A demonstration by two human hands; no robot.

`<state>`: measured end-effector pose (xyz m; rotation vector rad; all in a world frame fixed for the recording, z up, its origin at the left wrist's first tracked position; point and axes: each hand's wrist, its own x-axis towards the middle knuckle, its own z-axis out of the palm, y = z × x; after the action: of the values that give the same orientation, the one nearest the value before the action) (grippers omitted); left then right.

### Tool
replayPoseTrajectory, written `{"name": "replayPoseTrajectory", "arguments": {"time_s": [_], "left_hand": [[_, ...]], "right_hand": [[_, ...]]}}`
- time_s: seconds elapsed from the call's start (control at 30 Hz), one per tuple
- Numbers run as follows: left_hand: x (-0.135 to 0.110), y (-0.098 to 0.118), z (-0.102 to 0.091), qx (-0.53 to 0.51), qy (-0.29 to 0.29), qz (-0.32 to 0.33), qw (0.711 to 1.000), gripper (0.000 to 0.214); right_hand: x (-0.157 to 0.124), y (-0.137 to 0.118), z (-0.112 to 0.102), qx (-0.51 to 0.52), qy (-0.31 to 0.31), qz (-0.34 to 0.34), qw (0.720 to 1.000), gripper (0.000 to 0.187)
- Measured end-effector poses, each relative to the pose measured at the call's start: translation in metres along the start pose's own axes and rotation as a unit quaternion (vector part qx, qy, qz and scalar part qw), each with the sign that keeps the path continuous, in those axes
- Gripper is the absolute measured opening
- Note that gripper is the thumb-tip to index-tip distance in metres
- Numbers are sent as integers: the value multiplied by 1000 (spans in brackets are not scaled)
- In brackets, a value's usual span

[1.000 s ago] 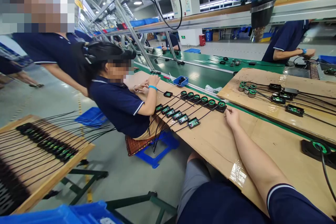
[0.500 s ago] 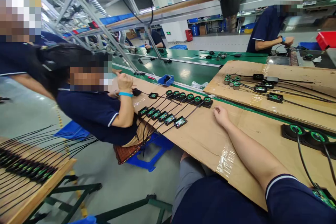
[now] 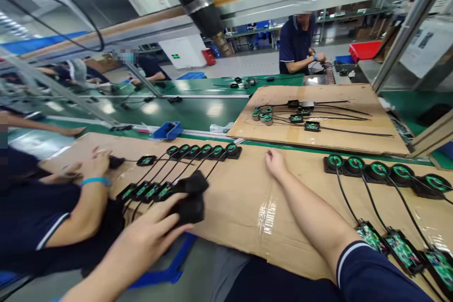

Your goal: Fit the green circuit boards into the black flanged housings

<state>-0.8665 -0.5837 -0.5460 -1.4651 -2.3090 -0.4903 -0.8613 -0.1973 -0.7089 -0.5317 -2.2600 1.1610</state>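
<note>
My left hand (image 3: 154, 229) is closed around black plastic housings (image 3: 191, 200), held above the front edge of the cardboard. They are motion-blurred, so their exact shape and number are unclear. My right hand (image 3: 276, 163) rests on the cardboard (image 3: 244, 188) with its fingers curled in and nothing showing in them. To its left stands a row of round black housings with green ring boards (image 3: 207, 151). Cables run from them to open black boxes with green circuit boards (image 3: 152, 191), partly covered by the parts in my left hand.
A co-worker's hand (image 3: 97, 165) with a blue wristband is close on the left. More round housings (image 3: 378, 170) and wired circuit boxes (image 3: 403, 250) lie at right. A blue bin (image 3: 167, 130) stands behind the row. A power driver (image 3: 201, 0) hangs overhead.
My view has swung to the right. My left hand has come into sight with the black housings in it. My right hand stays on the cardboard, its fingers still curled.
</note>
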Motion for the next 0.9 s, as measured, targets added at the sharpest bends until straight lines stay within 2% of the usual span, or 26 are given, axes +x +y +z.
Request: {"name": "replayPoseTrajectory", "arguments": {"time_s": [0.07,0.17,0.27,0.37,0.5,0.57,0.63,0.7,0.77,0.83,0.9], "left_hand": [[30,-2,46,11,-70,71,995,22],[66,-3,109,33,-124,100,987,23],[87,-6,143,46,-155,93,983,17],[95,-8,153,58,-150,64,985,12],[95,-2,154,36,-112,25,993,15],[92,3,153,10,-85,18,996,18],[84,8,153,-12,-43,14,999,31],[71,14,154,-24,22,-10,999,56],[52,19,157,-35,105,-63,992,78],[34,24,163,-53,167,-130,976,89],[19,26,170,-82,199,-200,956,89]], "right_hand": [[1,-2,2,-8,-2,0,1000,21],[2,-6,3,-16,-3,6,1000,22],[4,-10,2,-26,-11,16,999,23],[7,-13,4,-38,-21,28,999,24],[8,-17,6,-32,-12,45,998,26],[12,-21,3,-17,18,13,1000,28],[24,-28,-5,-31,68,-48,996,30],[47,-35,-15,-84,109,-97,986,32],[79,-41,-24,-154,117,-113,975,37],[115,-44,-29,-222,92,-99,966,43],[148,-43,-26,-279,45,-73,957,45]]}}
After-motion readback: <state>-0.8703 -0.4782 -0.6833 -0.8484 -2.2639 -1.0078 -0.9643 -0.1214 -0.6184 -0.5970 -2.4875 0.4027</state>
